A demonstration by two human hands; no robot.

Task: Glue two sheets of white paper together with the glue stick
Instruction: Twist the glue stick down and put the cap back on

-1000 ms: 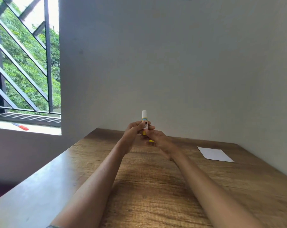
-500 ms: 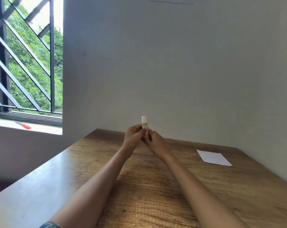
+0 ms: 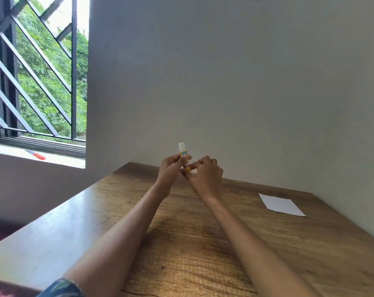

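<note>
A small glue stick [image 3: 183, 151], white with a yellow base and a blue label, stands upright in the air above the far middle of the wooden table [image 3: 203, 243]. My left hand [image 3: 171, 170] grips its body from the left. My right hand [image 3: 205, 175] pinches the yellow base from the right with curled fingers. White paper [image 3: 280, 205] lies flat at the far right of the table, away from both hands; whether it is one sheet or two stacked I cannot tell.
A grey wall runs behind and to the right of the table. A barred window [image 3: 38, 71] is at the left, with a red-handled tool [image 3: 36, 154] on its sill. The table's left edge drops off to a dark floor.
Both hands stay on the glue stick at the same spot. My right hand has shifted a little to the right, its fingers now at the yellow base.
</note>
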